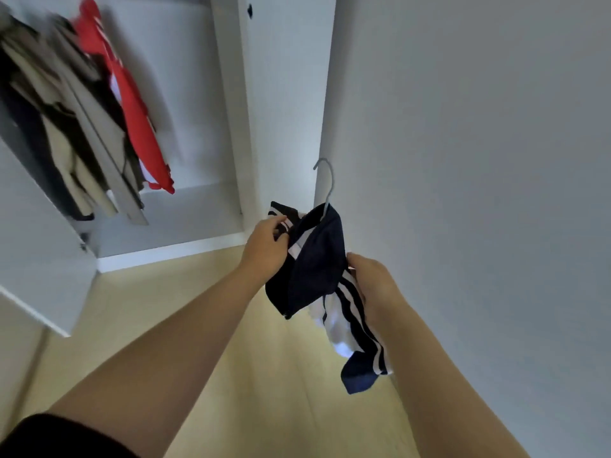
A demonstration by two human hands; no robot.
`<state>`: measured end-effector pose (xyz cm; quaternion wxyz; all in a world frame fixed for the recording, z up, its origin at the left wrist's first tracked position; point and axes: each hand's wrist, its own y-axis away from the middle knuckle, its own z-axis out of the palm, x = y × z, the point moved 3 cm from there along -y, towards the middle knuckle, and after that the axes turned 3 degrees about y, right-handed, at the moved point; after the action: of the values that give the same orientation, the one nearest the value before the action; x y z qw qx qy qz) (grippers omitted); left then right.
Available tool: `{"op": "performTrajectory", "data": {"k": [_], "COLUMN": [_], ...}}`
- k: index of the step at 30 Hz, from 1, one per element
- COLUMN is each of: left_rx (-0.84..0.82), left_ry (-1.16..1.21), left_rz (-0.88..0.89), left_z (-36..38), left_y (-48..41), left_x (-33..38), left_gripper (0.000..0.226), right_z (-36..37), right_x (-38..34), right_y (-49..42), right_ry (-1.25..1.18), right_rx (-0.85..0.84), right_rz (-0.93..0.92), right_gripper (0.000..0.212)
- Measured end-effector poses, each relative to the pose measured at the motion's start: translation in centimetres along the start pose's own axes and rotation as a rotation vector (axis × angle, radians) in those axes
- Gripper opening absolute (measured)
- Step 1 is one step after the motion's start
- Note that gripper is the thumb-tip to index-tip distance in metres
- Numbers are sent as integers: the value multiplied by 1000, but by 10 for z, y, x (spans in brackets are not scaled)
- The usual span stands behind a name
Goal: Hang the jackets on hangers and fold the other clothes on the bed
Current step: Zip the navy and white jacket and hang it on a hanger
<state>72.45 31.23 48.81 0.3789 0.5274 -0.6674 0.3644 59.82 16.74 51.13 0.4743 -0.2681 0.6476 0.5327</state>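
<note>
A navy jacket (314, 259) with white stripes hangs on a grey metal hanger (325, 183), whose hook sticks up above the collar. My left hand (266, 246) pinches the jacket's left shoulder near the striped collar. My right hand (372, 279) grips the right shoulder, and a striped sleeve with white lining dangles below it. The hanger's bar is hidden inside the cloth. I hold the jacket in the air over the floor, to the right of the open wardrobe.
An open white wardrobe (231, 127) stands at the left, with a red garment (132, 110) and several dark and beige clothes (59, 120) hanging inside. Its open door (36, 276) juts out at the lower left. A white wall (463, 160) fills the right. Below lies light wooden floor (231, 325).
</note>
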Motion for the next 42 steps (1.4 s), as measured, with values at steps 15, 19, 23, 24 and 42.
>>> {"op": "performTrajectory", "data": {"k": [15,19,23,24,42], "left_rx": [-669,-583,-575,-558,25], "left_ry": [-274,-327,-453,-480,-60], "left_rz": [-164,-175,-168,-160,-245], "left_z": [-244,-276,-302,-309,-463], "left_y": [-11,-45,-99,-115,-427], "left_x": [50,23,-11,-20,-108], "left_gripper": [20,16,23,24,23], "right_z": [211,267,318,331,531], "right_x": [-123,-127,-133,-138,-305], "right_y": [-9,-47,-104,-121,-368], "right_ry": [-17,-18,-54,-58,-332], "right_rx": [-87,-116,-152,-160,-282], "right_rz": [-204,-186,-153,-148,-279], "right_gripper": [8,18,25,24,24]}}
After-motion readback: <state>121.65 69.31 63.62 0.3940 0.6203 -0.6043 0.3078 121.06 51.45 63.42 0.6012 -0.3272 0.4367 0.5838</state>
